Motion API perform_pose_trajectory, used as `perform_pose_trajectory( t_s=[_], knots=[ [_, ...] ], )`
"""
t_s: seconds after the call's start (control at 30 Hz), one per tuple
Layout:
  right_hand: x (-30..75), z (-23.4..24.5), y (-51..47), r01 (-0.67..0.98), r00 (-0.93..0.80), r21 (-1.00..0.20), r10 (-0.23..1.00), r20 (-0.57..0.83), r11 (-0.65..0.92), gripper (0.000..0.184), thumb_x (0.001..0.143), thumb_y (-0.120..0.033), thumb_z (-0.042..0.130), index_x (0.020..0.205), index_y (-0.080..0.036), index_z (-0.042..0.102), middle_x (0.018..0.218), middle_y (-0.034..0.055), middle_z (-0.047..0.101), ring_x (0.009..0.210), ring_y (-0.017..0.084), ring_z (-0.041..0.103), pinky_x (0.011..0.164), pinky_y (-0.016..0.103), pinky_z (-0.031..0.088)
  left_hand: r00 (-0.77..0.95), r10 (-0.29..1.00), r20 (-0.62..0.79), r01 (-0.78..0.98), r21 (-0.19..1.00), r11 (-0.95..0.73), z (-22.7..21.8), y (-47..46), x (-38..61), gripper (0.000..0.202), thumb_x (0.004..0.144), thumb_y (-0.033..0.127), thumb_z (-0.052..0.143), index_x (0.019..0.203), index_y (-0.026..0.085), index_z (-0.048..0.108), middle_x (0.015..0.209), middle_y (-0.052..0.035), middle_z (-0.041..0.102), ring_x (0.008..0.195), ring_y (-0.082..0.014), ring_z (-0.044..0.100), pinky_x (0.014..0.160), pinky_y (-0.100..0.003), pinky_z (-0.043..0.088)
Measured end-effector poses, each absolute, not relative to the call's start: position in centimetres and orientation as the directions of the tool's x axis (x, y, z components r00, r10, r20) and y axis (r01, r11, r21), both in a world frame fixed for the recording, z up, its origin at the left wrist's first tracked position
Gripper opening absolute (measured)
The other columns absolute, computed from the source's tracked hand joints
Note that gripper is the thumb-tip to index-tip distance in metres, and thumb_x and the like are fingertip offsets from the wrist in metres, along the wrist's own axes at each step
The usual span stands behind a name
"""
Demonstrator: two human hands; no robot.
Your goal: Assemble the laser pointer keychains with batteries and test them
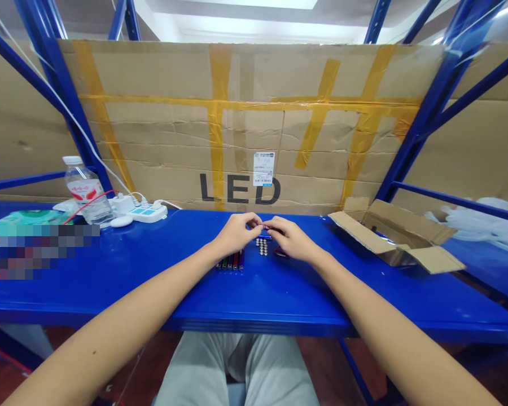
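Note:
My left hand and my right hand meet above the blue tabletop, fingertips pinched close together. A small dark red tube shows at the right fingertips; its far end is hidden. What the left fingers pinch is too small to make out. Below the hands lie several small silver button cells in short rows, with a blue metal tube just behind them. Several slim coloured metal tubes lie side by side under my left wrist, partly covered. A dark red looped item rests beneath my right palm.
An open cardboard box stands at the right. On the left are a water bottle, a white power strip with cables and a green packet. A large cardboard panel rises behind the table between blue metal posts.

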State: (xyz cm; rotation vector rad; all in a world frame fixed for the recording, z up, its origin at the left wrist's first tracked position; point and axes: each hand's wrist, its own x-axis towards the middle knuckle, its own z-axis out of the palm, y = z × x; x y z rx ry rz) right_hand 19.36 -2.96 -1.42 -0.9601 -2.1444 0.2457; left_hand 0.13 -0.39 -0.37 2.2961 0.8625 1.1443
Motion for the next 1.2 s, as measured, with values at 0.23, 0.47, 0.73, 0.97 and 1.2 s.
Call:
perform_pose_trajectory(
  t_s=[0.23,0.47,0.73,0.97,1.2],
  knots=[
    [19.05,-2.18,-2.76,0.556,-0.316,-0.469,0.697,0.644,0.686,0.012,0.079,-0.012,0.057,0.088,-0.019,0.055,0.085,0.0035,0.059,0.076,0.017,0.055,0.068,0.031,0.044,0.503,0.712,0.49,0.276,0.689,-0.67,-0.22,-0.43,0.14,0.012,0.078,0.024,0.059,0.078,0.014,0.066,0.073,-0.0019,0.067,0.068,-0.0127,0.058,0.064,-0.024,0.045],
    [18.99,-1.55,-3.35,0.536,-0.355,-0.466,0.689,0.632,0.704,0.01,0.088,-0.021,0.055,0.08,-0.019,0.06,0.08,0.0046,0.061,0.073,0.017,0.056,0.067,0.031,0.043,0.551,0.683,0.48,0.238,0.694,-0.68,-0.33,-0.28,-0.15,0.013,0.08,0.024,0.057,0.08,0.014,0.065,0.073,-0.0018,0.067,0.067,-0.0125,0.057,0.064,-0.024,0.044],
    [18.54,-1.63,-3.62,0.516,-0.32,-0.556,0.749,0.581,0.652,0.012,0.082,-0.026,0.062,0.088,-0.02,0.055,0.084,0.0032,0.061,0.074,0.017,0.056,0.066,0.03,0.045,0.557,0.68,0.476,0.254,0.682,-0.686,-0.29,-0.45,-0.12,0.014,0.083,0.026,0.055,0.08,0.015,0.065,0.074,-0.0019,0.067,0.069,-0.0132,0.058,0.066,-0.026,0.044],
    [18.7,-1.74,-3.41,0.556,-0.295,-0.45,0.671,0.68,0.699,0.007,0.081,-0.017,0.057,0.079,-0.02,0.051,0.075,0.0018,0.055,0.068,0.015,0.051,0.063,0.029,0.04,0.548,0.694,0.467,0.224,0.717,-0.66,-0.21,-0.5,-0.07,0.014,0.082,0.026,0.056,0.078,0.014,0.063,0.069,-0.0006,0.064,0.065,-0.012,0.055,0.063,-0.024,0.043],
    [18.69,-1.52,-3.6,0.577,-0.397,-0.35,0.628,0.669,0.738,0.023,0.096,-0.024,0.044,0.081,-0.019,0.061,0.077,0.006,0.06,0.074,0.019,0.055,0.07,0.032,0.042,0.533,0.687,0.494,0.234,0.694,-0.681,-0.2,-0.58,-0.01,0.012,0.081,0.024,0.056,0.08,0.015,0.063,0.07,-0.0005,0.063,0.066,-0.0121,0.054,0.063,-0.024,0.042]
  ],
)
